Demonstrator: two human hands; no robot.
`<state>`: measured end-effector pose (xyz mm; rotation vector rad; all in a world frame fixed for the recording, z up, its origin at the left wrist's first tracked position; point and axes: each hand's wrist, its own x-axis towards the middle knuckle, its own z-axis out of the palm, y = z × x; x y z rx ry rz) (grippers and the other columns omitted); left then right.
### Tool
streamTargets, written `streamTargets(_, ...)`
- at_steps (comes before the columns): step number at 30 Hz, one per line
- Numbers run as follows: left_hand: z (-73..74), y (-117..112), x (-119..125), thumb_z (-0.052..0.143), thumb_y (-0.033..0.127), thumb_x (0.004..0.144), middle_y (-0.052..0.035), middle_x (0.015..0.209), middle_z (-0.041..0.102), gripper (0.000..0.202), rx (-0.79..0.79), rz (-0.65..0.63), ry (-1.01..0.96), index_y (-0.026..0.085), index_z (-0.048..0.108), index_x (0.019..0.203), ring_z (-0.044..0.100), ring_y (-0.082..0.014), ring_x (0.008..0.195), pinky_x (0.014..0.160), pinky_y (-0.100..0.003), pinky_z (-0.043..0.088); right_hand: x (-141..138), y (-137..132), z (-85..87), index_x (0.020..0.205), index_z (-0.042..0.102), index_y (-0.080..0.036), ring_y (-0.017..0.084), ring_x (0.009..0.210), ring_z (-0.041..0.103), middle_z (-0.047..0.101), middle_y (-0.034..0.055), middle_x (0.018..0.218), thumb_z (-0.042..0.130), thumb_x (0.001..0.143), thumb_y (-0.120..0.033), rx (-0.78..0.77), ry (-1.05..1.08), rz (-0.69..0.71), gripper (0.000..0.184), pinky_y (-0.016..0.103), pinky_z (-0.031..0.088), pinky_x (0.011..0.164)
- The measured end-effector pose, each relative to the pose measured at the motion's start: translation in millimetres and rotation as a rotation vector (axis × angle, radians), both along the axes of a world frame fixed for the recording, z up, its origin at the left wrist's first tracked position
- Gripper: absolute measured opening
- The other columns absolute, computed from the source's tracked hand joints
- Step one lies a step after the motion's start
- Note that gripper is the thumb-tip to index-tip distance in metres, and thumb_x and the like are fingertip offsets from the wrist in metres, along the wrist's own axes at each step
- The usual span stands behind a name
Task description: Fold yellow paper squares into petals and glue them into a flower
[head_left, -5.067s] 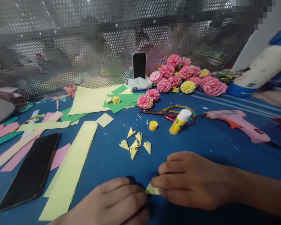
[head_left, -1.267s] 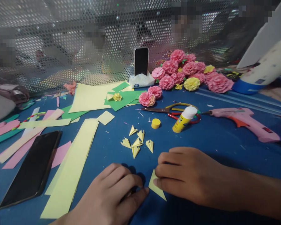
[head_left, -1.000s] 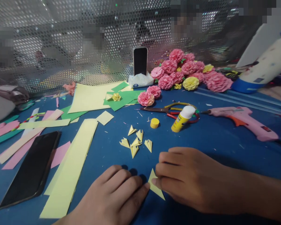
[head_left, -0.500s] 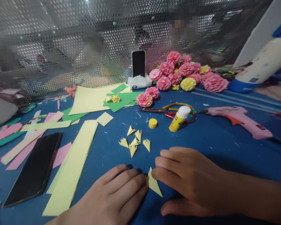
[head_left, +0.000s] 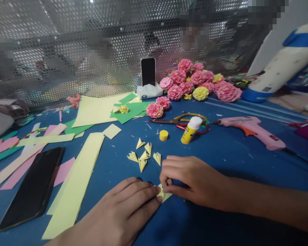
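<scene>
A person's two hands fold a small piece of pale yellow paper [head_left: 166,197] at the near middle of a blue table [head_left: 207,222]. Matte and plain, the piece shows a crease and a pointed corner toward the right; fingers hide the rest of its outline. The left hand [head_left: 132,206], fingers together, holds its left edge; the right hand [head_left: 191,179] pinches it between thumb and forefinger. Just beyond lie pointed yellow folded pieces [head_left: 142,165], with a glue stick [head_left: 189,132] farther right.
</scene>
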<state>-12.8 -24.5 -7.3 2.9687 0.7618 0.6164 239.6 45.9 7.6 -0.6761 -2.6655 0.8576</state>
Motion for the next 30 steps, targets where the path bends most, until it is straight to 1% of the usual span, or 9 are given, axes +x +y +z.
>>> streamTargets(6,-10.5,-2,-4,0.029,0.026,0.109,-0.0115,0.133,0.065,0.042,0.049,-0.001,-0.042,0.013,0.058,0.137,0.06,-0.0247,0.122,0.108,-0.043,0.046,-7,-4,3.0,0.084,0.056,-0.02,0.014,0.081,0.052,0.059,-0.0048,0.085,0.064,0.089,-0.015,-0.021,-0.057,-0.078,0.011,0.027,0.031,0.068)
streamTargets(9,-4.8,-1,-3,0.032,0.024,0.109,-0.0107,0.132,0.066,0.04,0.066,-0.014,0.016,0.011,0.059,0.135,0.062,-0.0247,0.12,0.106,-0.042,0.048,-9,-6,3.6,0.084,0.056,-0.02,0.014,0.081,0.052,0.06,-0.0049,0.084,0.064,0.086,-0.013,-0.005,-0.083,-0.103,0.012,0.028,0.03,0.067)
streamTargets(12,5.0,1,-1,0.028,0.022,0.109,-0.0081,0.131,0.068,0.042,0.086,-0.023,0.084,0.01,0.059,0.136,0.063,-0.0233,0.118,0.105,-0.04,0.047,-10,-7,2.5,0.084,0.055,-0.02,0.014,0.081,0.052,0.061,-0.0044,0.085,0.063,0.086,-0.013,0.01,-0.095,-0.114,0.011,0.028,0.03,0.067)
streamTargets(14,7.7,1,0,0.025,0.023,0.11,-0.0065,0.13,0.069,0.044,0.103,-0.019,0.1,0.011,0.058,0.137,0.063,-0.0225,0.116,0.104,-0.038,0.046,-10,-8,1.7,0.084,0.055,-0.02,0.015,0.081,0.052,0.061,-0.0041,0.086,0.063,0.087,-0.015,0.027,-0.097,-0.114,0.01,0.028,0.03,0.067)
streamTargets(16,6.2,1,1,0.024,0.024,0.11,-0.0057,0.129,0.069,0.045,0.115,-0.015,0.117,0.013,0.059,0.137,0.063,-0.0225,0.116,0.105,-0.038,0.044,-10,-8,1.2,0.084,0.055,-0.02,0.015,0.081,0.051,0.061,-0.0039,0.085,0.062,0.088,-0.016,0.045,-0.097,-0.113,0.009,0.029,0.03,0.067)
streamTargets(21,-0.3,0,2,0.022,0.022,0.11,-0.0058,0.127,0.07,0.047,0.15,0.017,0.02,0.014,0.063,0.131,0.061,-0.0218,0.116,0.109,-0.038,0.034,-9,-9,-0.6,0.085,0.055,-0.02,0.015,0.08,0.05,0.061,-0.0033,0.085,0.061,0.09,-0.017,0.076,-0.07,-0.092,0.009,0.028,0.031,0.068)
streamTargets(24,0.7,0,3,0.027,0.023,0.11,-0.0055,0.127,0.069,0.043,0.098,0.01,0.052,0.014,0.063,0.131,0.059,-0.0215,0.117,0.109,-0.037,0.033,-8,-7,-3.4,0.086,0.056,-0.021,0.014,0.08,0.051,0.061,-0.0036,0.084,0.061,0.093,-0.021,0.076,-0.046,-0.079,0.009,0.028,0.031,0.069)
streamTargets(27,0.2,0,3,0.027,0.021,0.11,-0.0047,0.127,0.069,0.042,0.062,0.017,0.002,0.015,0.063,0.131,0.059,-0.021,0.117,0.111,-0.038,0.031,-4,-4,-5.4,0.086,0.056,-0.021,0.013,0.077,0.052,0.06,-0.004,0.083,0.059,0.096,-0.024,0.084,-0.023,-0.068,0.012,0.027,0.031,0.068)
streamTargets(30,-2.5,0,4,0.029,0.021,0.11,-0.0047,0.126,0.069,0.041,0.066,0.025,-0.007,0.015,0.063,0.13,0.059,-0.0212,0.117,0.111,-0.039,0.031,2,0,-4.9,0.096,0.06,-0.021,0.012,0.078,0.054,0.062,-0.0027,0.089,0.052,0.103,-0.03,0.131,0.027,0.009,0.014,0.026,0.033,0.068)
